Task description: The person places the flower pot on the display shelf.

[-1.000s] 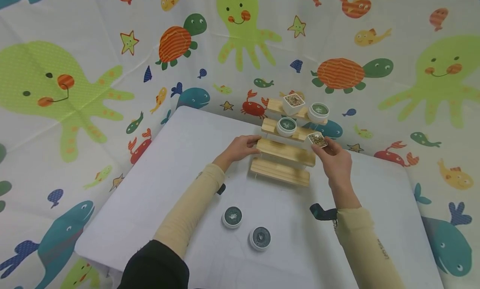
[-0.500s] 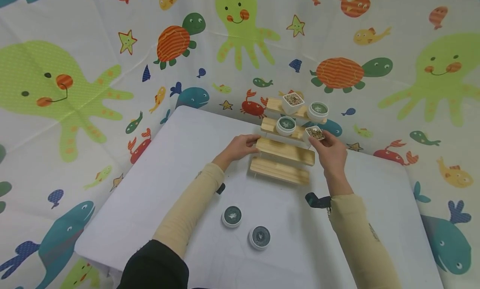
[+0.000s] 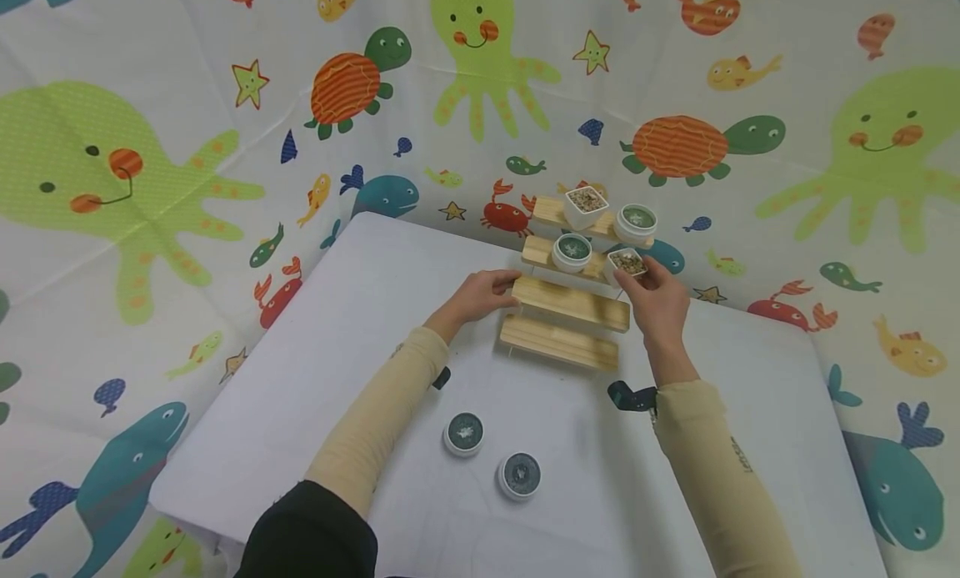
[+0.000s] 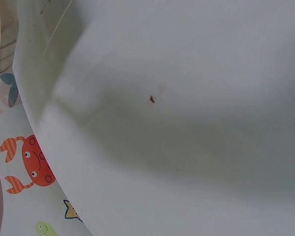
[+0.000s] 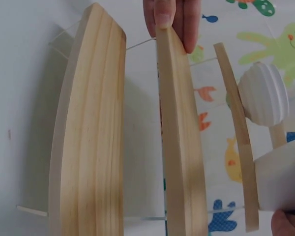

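Note:
A four-tier wooden display stand (image 3: 570,303) stands at the back of the table. My left hand (image 3: 480,296) grips the left end of its second-lowest board; in the right wrist view, the thumb and fingers (image 5: 189,32) pinch that board's end. My right hand (image 3: 663,303) holds a small square white pot (image 3: 615,273) with speckled gravel-like filling. Its base is right at the right end of the second board from the top. Beside it on that board sits a round white pot (image 3: 572,253) with a green top. The left wrist view shows mostly white cloth.
On the top board stand another square pot (image 3: 585,208) and a round pot (image 3: 636,223). Two more round pots, one green-topped (image 3: 464,434) and one grey-topped (image 3: 519,476), stand on the white-covered table (image 3: 300,394) in front. A sea-animal print curtain (image 3: 525,77) hangs behind.
My right hand has moved left and slightly farther back, bringing the square pot from beside the stand to the second board from the top. My left hand has kept its place.

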`<state>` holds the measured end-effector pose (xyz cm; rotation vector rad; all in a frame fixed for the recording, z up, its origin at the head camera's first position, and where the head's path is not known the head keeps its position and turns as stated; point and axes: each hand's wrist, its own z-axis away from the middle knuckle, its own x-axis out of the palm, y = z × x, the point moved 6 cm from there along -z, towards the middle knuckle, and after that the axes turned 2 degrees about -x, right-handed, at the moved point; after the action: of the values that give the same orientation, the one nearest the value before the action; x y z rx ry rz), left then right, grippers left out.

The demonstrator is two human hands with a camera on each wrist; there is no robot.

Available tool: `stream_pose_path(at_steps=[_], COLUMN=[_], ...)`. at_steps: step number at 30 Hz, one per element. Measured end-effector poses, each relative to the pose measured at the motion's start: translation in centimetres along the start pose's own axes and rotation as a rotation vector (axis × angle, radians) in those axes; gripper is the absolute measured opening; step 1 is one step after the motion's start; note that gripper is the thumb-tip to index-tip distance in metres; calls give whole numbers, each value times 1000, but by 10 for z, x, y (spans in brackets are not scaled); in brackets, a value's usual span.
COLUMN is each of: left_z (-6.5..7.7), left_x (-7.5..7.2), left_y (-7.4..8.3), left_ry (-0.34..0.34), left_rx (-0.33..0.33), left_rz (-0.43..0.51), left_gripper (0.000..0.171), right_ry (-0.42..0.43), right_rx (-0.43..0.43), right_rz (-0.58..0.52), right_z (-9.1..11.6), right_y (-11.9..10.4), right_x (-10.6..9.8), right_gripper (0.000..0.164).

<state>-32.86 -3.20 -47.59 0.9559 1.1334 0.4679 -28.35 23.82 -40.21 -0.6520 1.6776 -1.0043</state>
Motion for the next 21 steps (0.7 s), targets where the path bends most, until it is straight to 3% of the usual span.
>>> stream_pose_path(at_steps=[7,15,21], left_z=[0,0,0], left_x=[0,-1,0], left_y=[-1,0,-1], left_ry=[-4,-2,-1], left_rx=[-6,-12,-11], left_rz=[-6,-6,-2], left_gripper=[61,61,61], right_ry=[6,5,0], right_rx=[-34,37,27], right_rz=[12,44,81], right_z=[1,10,23], right_y=[-4,8,17], right_x=[-1,-11,-18], right_gripper=[67,69,67])
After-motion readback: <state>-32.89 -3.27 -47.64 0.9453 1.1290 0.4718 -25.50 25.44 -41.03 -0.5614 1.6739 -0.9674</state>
